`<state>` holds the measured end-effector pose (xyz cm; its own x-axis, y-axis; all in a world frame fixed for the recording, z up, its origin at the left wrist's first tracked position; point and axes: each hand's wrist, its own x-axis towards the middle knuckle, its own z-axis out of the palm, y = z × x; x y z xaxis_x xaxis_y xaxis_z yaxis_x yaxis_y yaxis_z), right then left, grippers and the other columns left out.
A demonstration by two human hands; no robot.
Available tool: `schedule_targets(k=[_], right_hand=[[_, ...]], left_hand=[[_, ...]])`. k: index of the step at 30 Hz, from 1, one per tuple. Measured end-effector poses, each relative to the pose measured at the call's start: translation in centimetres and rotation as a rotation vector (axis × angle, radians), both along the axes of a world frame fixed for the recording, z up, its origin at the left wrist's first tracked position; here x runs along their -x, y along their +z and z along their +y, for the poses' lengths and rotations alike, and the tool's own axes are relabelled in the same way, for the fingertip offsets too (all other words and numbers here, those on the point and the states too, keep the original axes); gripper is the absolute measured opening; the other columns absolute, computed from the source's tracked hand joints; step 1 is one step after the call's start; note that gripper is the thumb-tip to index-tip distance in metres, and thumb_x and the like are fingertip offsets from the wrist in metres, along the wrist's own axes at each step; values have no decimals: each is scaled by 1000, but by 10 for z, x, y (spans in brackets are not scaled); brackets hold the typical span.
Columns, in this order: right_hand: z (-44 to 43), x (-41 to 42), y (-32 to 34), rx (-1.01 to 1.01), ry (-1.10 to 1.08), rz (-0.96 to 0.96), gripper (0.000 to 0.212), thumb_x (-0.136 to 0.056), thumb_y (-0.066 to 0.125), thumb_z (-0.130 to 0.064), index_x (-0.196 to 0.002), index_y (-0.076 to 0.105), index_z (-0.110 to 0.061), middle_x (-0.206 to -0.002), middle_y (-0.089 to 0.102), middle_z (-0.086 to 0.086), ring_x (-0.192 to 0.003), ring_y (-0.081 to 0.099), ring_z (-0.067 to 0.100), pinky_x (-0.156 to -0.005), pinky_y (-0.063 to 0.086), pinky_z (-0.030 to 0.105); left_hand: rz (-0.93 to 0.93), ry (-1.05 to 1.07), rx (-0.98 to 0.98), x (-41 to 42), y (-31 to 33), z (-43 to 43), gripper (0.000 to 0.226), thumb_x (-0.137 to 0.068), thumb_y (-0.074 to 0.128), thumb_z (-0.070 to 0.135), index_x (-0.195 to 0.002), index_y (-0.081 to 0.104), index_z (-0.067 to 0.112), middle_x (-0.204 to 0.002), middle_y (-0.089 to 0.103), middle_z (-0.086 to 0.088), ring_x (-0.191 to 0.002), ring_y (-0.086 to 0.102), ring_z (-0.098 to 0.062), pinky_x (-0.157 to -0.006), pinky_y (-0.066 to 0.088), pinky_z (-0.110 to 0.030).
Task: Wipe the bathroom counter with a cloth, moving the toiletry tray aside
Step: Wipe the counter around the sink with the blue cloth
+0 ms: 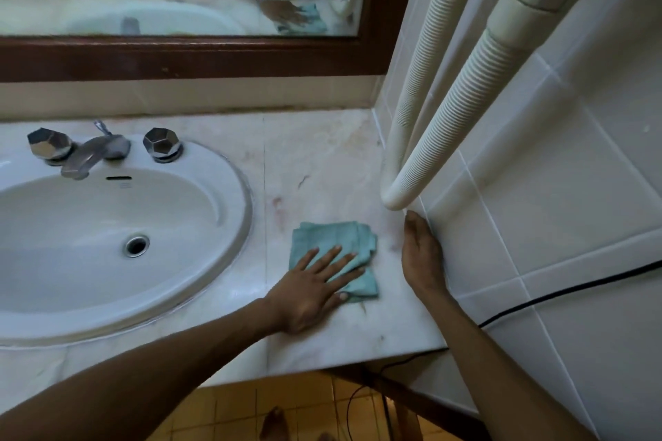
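A folded teal cloth [344, 243] lies on the pale marble counter [322, 168] to the right of the sink. My left hand [315, 286] presses flat on the cloth with its fingers spread and straight. My right hand [422, 254] lies along the tiled wall at the counter's right end, fingers straight and pointing toward the hose, holding nothing. No toiletry tray is in view.
A white oval sink [229, 225] with a chrome tap [89, 154] and two knobs fills the left. Two white corrugated hoses [447, 125] hang down the tiled right wall [537, 190] to just above the counter. A wood-framed mirror [186, 54] stands behind. The counter's front edge drops to a tiled floor.
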<state>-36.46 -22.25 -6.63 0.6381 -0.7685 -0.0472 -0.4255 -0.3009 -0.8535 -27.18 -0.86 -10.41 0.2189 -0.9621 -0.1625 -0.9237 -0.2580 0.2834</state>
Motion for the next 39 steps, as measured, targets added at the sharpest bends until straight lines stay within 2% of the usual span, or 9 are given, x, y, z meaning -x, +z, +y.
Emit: schedule_targets(k=[4,8,13,18,21,26,31,35,39], right_hand=[[-3,-7,-8,61,18,16,34,-104,42,-16,-131,58,-1,-137,60,14,-129,53,27,-102,31,20],[-1,-12,-21,209,23,42,30,-103,46,-14,-123,61,2,-127,65,18,-119,60,33,-95,37,25],[4,-16,-48,361,83,85,54,-101,34,-37,-131,58,1,-137,59,17,-129,54,30,-109,39,34],[12,-14,-63,628,172,390,63,-99,38,-47,-151,35,-10,-154,40,14,-142,38,29,-117,31,43],[16,-22,-60,643,165,446,67,-99,35,-50,-152,32,-9,-154,41,15,-141,39,32,-117,30,45],[14,-63,-54,533,108,413,74,-97,27,-55,-154,26,-8,-160,30,16,-148,25,31,-120,25,41],[7,-104,-55,563,67,397,69,-100,22,-51,-153,29,-8,-162,24,11,-152,16,26,-123,15,43],[1,-110,-62,572,63,418,69,-100,23,-49,-153,26,-6,-163,20,11,-153,13,24,-123,15,44],[3,-109,-68,586,62,434,66,-102,27,-48,-155,22,-9,-165,17,8,-153,9,21,-123,17,44]], left_hand=[[-24,-37,11,-8,5,5,51,-107,12,51,-156,-1,44,-166,-4,14,-152,-15,-12,-123,-6,-40],[-46,40,42,-35,-3,-18,51,-106,15,50,-156,3,44,-166,2,13,-153,-7,-13,-124,0,-41],[-79,170,61,-111,-6,-66,53,-104,13,51,-156,11,40,-166,10,13,-154,6,-15,-123,8,-43],[-54,347,54,-186,-6,-91,57,-101,11,53,-156,16,38,-166,15,9,-153,8,-18,-122,7,-45],[-25,385,76,-154,-8,-71,56,-104,15,49,-157,14,35,-166,9,9,-154,2,-18,-122,1,-44],[-49,203,81,-151,-6,-39,54,-105,16,48,-157,13,37,-166,7,13,-154,1,-15,-123,3,-42],[-55,346,69,-242,-12,-90,54,-105,16,46,-158,12,34,-167,8,7,-154,3,-20,-122,3,-46],[20,533,29,-244,-8,-164,57,-105,13,45,-159,6,28,-167,-3,3,-154,-6,-25,-121,-6,-53],[20,276,7,-224,-8,-159,57,-105,13,47,-159,3,30,-167,-4,3,-153,-9,-24,-121,-7,-51]])
